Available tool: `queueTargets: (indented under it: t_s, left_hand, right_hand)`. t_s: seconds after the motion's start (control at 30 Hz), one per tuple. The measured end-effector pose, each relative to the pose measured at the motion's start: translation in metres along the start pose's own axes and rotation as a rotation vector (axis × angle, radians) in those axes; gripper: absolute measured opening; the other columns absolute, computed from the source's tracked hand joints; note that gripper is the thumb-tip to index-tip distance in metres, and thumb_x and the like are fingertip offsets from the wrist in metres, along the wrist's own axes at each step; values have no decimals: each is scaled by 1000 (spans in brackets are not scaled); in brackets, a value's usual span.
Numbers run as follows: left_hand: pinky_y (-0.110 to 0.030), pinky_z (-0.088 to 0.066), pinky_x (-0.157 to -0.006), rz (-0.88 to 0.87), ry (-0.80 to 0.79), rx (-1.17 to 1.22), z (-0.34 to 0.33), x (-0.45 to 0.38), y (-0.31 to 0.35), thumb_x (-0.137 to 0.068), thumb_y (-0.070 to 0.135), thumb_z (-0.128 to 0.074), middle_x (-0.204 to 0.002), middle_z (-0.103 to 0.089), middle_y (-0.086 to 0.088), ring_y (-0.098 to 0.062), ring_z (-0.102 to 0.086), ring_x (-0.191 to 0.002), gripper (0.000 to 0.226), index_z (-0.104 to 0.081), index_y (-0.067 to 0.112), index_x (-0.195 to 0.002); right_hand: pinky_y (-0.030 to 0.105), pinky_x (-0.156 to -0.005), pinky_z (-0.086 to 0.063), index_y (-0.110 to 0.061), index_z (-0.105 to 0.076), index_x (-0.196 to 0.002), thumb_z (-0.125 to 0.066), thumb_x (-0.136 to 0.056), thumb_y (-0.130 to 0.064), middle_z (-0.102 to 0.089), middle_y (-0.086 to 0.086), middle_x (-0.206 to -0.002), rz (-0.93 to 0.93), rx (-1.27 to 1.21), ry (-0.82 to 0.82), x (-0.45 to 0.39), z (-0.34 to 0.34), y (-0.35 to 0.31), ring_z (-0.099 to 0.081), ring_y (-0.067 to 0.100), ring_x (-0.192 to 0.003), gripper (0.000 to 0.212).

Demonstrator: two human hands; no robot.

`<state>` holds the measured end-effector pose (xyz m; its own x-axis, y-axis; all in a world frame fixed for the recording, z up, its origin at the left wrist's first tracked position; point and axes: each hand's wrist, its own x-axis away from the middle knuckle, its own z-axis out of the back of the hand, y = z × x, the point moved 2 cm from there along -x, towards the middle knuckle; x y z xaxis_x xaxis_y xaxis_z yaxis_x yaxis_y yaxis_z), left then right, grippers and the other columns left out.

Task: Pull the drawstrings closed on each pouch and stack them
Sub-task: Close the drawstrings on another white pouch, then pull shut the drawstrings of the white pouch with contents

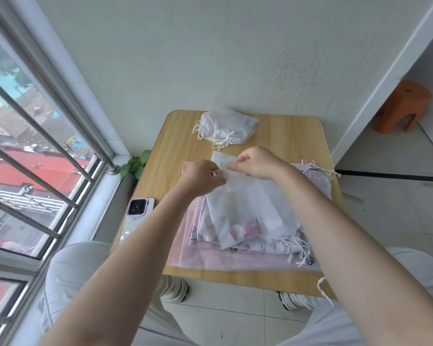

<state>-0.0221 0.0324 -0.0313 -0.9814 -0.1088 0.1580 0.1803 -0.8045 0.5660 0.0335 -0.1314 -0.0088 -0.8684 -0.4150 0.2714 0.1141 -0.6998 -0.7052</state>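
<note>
1. A white pouch (245,206) is held above the flat pile (210,260) in the middle of the counter (165,156).
2. Its long axis runs from the far end, at the hands, back toward the person; its mouth end points away toward the wall, and its lower end hangs over the pile.
3. The mouth end is pinched by the left hand (203,177), whose fingers (216,174) are curled onto the fabric.
4. The same edge is gripped just beside it by the right hand (258,163), its fingers (236,166) also curled on the fabric; whether a string lies between them cannot be told.
5. The two hands are close together, nearly touching.
6. Something pink (245,227) shows through the lower part of the held pouch.
7. The pile is made of pale pink and white pouches lying flat, with loose strings (298,250) trailing off its near right corner and more at its far right corner.
8. A heap (225,127) of white pouches with strings drawn lies at the far edge of the counter, well apart from the hands.
9. A phone (135,213) lies at the left edge of the counter, near the left forearm.
10. An orange stool (405,106) stands on the floor at far right.
</note>
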Motion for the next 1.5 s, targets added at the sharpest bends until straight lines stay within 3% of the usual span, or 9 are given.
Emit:
queueTargets:
  t_s: [0.1, 0.23, 0.37, 0.57, 0.8, 1.0, 1.23, 1.37, 1.5]
  left_hand:
    - [-26, -31, -50, 105, 19, 79, 7, -20, -1, -79, 29, -72, -62, -46, 2, -16, -43, -60, 30, -51, 13, -64]
    - [-26, -37, -55, 182, 77, 329, 9, -52, 2, -71, 28, -71, -59, -52, 0, -19, -47, -55, 32, -47, 10, -58]
    - [-29, -44, -51, 261, 269, 661, 11, -83, 11, -74, 22, -69, -56, -55, -7, -15, -52, -39, 27, -53, 1, -67]
    - [-23, -55, -48, 473, 177, 954, -1, -112, 6, -91, 12, -63, -77, -68, -10, -18, -65, -52, 10, -63, 4, -86]
    - [-25, -51, -62, 262, 186, 518, -13, -91, 16, -83, 11, -56, -70, -67, 1, -12, -63, -56, 14, -68, 16, -77]
    - [-26, -52, -74, 10, 75, 133, -40, -52, 33, -82, 16, -59, -86, -68, 8, -13, -63, -85, 16, -74, 21, -88]
    - [-27, -48, -80, -62, 103, 54, -45, -32, 44, -84, 15, -59, -102, -63, 2, -16, -61, -94, 21, -73, 24, -97]
    - [-32, -40, -97, -215, -19, -108, -47, -25, 52, -88, 20, -62, -123, -57, 0, -21, -47, -119, 30, -69, 24, -118]
    - [-37, -35, -98, -190, -33, -206, -44, -21, 60, -91, 34, -62, -113, -67, 7, -20, -47, -118, 17, -75, 29, -101]
  right_hand:
    - [24, -60, -42, -10, -68, -106, -77, -77, -41, -62, -2, -74, -91, 207, -108, -9, 12, 0, -53, 14, -61, 44]
    - [23, -56, -45, -10, -65, -95, -57, -90, -20, -71, 6, -75, -125, 331, 90, -44, 23, -8, -61, 20, -56, 13]
    - [33, -71, -46, -12, -54, -117, -43, -96, -15, -65, 12, -108, 46, 338, 403, -83, 34, -21, -62, 32, -98, 24]
    - [38, -94, -46, -27, -26, -148, -47, -94, -11, -46, 8, -144, 181, 201, 287, -104, 26, -16, -51, 28, -122, 60]
    - [27, -72, -42, -13, -68, -100, -50, -93, -19, -67, 3, -103, 19, 271, 181, -83, 27, 12, -61, 21, -93, 20]
    - [30, -74, -41, -12, -53, -76, -63, -83, -19, -51, -1, -74, -240, 669, -105, -28, 24, 32, -56, 24, -81, 14]
    - [42, -102, -32, -16, -62, -118, -48, -88, -6, -56, 7, -126, -188, 675, -30, -2, 17, 43, -47, 30, -121, 35]
    - [44, -98, -29, -31, -65, -92, -52, -94, -17, -53, -3, -106, -31, 595, 28, 5, 20, 39, -43, 25, -117, 19]
    - [42, -94, -30, -32, -68, -91, -60, -92, -25, -47, -6, -96, 76, 560, 102, 13, 27, 37, -43, 23, -115, 11]
